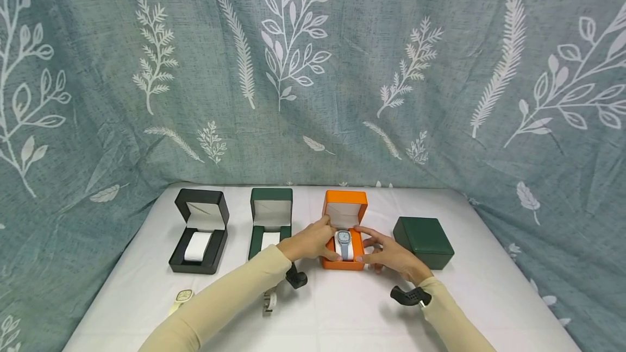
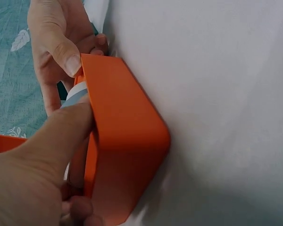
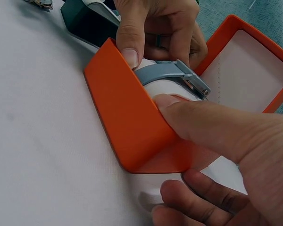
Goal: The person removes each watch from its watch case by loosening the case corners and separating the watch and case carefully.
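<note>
A wristwatch (image 1: 344,238) with a blue-grey strap is wrapped round a white cushion (image 3: 172,89) inside an open orange watch box (image 1: 343,265). My left hand (image 1: 313,239) holds the cushion from the left, its thumb at the near end by the box's front wall and its fingers toward the hinge. From the right, my right hand (image 1: 388,254) grips the same cushion between thumb and index finger. Its other fingers curl loosely outside the box, as the right wrist view shows. In the left wrist view the orange wall (image 2: 127,108) hides most of the cushion.
To the left stand an open black box (image 1: 199,268) and an open green box (image 1: 256,240), each with a white cushion. A closed green box (image 1: 424,243) is at the right. A cream watch (image 1: 183,297) and a metal-band watch (image 1: 269,302) lie nearer on the white table.
</note>
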Action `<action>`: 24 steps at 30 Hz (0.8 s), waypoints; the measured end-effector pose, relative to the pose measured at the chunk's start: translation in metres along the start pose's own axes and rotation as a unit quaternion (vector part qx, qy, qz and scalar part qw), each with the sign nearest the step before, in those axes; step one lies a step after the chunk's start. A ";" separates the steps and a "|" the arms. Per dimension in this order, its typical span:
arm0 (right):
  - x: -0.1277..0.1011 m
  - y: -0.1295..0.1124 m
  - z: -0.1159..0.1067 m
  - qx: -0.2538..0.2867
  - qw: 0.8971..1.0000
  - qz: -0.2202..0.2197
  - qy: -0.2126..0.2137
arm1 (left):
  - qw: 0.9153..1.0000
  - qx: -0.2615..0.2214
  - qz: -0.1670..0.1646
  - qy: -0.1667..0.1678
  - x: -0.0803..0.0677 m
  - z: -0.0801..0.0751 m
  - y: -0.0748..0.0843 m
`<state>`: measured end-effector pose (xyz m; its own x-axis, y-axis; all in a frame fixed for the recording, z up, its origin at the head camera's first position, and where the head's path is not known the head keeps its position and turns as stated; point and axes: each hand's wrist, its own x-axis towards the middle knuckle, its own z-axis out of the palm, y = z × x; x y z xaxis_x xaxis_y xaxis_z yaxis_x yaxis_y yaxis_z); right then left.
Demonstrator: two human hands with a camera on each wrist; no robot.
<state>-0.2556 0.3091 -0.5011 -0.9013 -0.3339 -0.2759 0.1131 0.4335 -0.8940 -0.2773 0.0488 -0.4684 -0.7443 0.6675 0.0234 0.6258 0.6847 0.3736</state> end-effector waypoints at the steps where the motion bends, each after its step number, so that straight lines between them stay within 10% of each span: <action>1: 0.000 0.000 0.000 0.000 1.000 -0.001 0.000 | 1.000 0.001 0.000 0.001 0.001 0.000 0.000; 16: -0.002 0.002 0.000 0.004 1.000 -0.003 -0.003 | 0.997 0.042 0.043 0.047 0.004 0.008 -0.003; 24: 0.000 0.003 0.000 -0.003 1.000 -0.008 -0.002 | 0.996 -0.012 0.065 0.054 0.005 0.010 -0.006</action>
<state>-0.2550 0.3109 -0.5039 -0.9011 -0.3447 -0.2632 0.0964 0.4325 -0.8965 -0.2823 0.0514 -0.4800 -0.6784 0.7140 0.1735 0.7143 0.5856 0.3831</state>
